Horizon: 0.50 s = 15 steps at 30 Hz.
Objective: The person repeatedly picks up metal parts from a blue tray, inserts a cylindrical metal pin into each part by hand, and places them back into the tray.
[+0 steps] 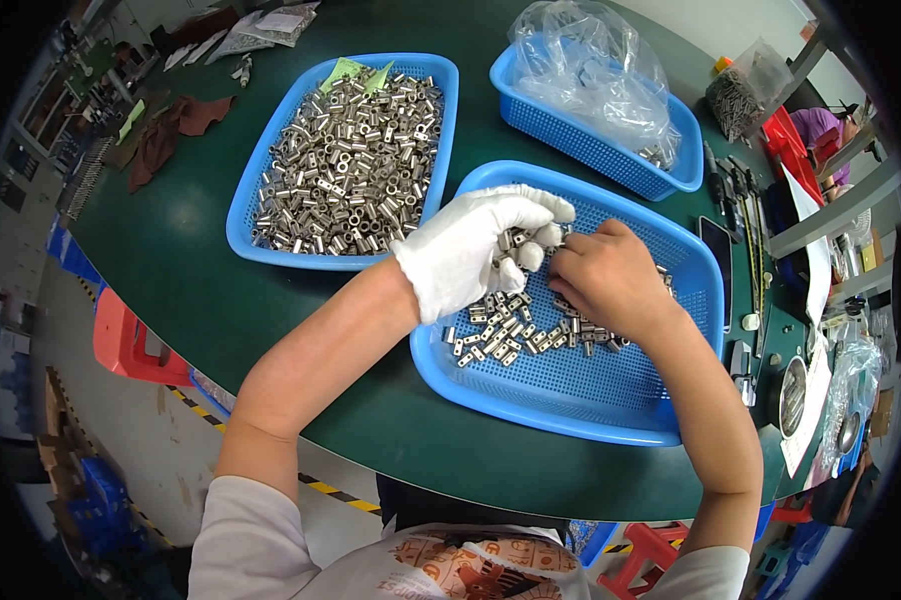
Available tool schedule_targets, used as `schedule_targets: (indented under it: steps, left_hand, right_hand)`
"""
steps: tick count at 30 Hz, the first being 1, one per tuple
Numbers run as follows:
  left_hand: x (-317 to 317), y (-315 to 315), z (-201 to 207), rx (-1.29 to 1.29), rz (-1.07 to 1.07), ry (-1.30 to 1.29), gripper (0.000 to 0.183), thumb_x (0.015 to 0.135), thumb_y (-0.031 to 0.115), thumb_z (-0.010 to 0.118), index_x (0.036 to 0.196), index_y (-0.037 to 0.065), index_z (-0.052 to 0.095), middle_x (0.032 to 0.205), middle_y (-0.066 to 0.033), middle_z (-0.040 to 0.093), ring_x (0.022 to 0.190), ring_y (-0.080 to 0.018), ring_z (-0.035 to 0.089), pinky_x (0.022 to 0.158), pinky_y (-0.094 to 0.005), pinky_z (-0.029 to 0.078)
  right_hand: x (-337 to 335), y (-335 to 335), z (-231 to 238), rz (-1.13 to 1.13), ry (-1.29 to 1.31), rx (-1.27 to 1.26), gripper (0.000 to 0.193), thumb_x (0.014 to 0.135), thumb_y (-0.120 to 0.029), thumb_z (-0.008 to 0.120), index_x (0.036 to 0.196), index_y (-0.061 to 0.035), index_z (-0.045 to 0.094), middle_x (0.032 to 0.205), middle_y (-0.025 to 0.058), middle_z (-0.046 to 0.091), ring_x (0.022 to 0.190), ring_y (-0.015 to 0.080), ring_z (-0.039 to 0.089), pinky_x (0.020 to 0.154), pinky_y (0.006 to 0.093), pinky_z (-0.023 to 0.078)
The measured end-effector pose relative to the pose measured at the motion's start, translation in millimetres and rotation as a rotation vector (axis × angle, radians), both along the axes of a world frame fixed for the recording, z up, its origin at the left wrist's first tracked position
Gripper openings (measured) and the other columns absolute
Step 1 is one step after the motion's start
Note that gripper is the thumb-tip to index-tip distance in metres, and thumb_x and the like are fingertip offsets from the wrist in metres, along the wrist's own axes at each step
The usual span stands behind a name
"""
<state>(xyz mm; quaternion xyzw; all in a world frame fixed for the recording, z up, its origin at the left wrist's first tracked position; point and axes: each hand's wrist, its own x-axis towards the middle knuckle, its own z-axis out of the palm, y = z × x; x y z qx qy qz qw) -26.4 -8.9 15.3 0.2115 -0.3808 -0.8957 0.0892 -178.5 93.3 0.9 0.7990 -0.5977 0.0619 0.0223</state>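
Observation:
My left hand (471,243), in a white glove, curls around several small metal fittings (516,240) above a blue perforated basket (561,425). My bare right hand (616,277) is right beside it, fingers bent in toward the gloved fingertips. Its fingertips are partly hidden, so what they pinch, if anything, does not show. Below both hands, loose metal fittings (511,335), short silvery pieces with small holes, lie scattered on the basket's floor.
At the left stands a blue basket (243,215) heaped with similar metal pieces (341,180). Behind is another blue basket (571,125) with a clear plastic bag (596,70). Tools, a phone (716,255) and a round dish (793,397) line the green table's (371,400) right side.

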Motion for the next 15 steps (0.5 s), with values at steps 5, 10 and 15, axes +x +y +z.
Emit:
schedule_targets:
  steps: [5, 10, 15]
  left_hand:
    - [2.2, 1.8, 0.0, -0.002, 0.037, 0.000, 0.015, 0.080, 0.009, 0.046, 0.093, 0.001, 0.050, 0.072, -0.0016, 0.049, 0.056, -0.0047, 0.046, 0.037, -0.0124, 0.030]
    - [0.6, 1.6, -0.4, -0.008, 0.023, 0.000, 0.015, 0.080, 0.010, 0.047, 0.092, 0.002, 0.050, 0.072, -0.0007, 0.048, 0.056, -0.0046, 0.045, 0.038, -0.0130, 0.029]
    - [-1.3, 1.2, 0.7, -0.023, 0.017, 0.002, 0.015, 0.079, 0.009, 0.049, 0.092, 0.002, 0.050, 0.072, -0.0003, 0.047, 0.056, -0.0045, 0.044, 0.039, -0.0134, 0.029]
  right_hand:
    - [0.0, 0.6, 9.8, -0.010, -0.060, -0.131, 0.010, 0.066, -0.017, 0.059, 0.067, -0.0077, 0.054, 0.066, 0.0050, 0.052, 0.064, 0.0225, 0.052, 0.066, 0.0319, 0.039]
    - [3.0, 3.3, 1.8, 0.008, -0.091, -0.069, 0.011, 0.063, -0.016, 0.059, 0.064, -0.0071, 0.052, 0.066, 0.0058, 0.053, 0.064, 0.0222, 0.053, 0.065, 0.0324, 0.038]
    - [0.9, -1.5, -2.3, 0.026, -0.073, -0.108, 0.010, 0.062, -0.014, 0.059, 0.063, -0.0070, 0.052, 0.062, 0.0053, 0.052, 0.061, 0.0217, 0.053, 0.064, 0.0321, 0.039]
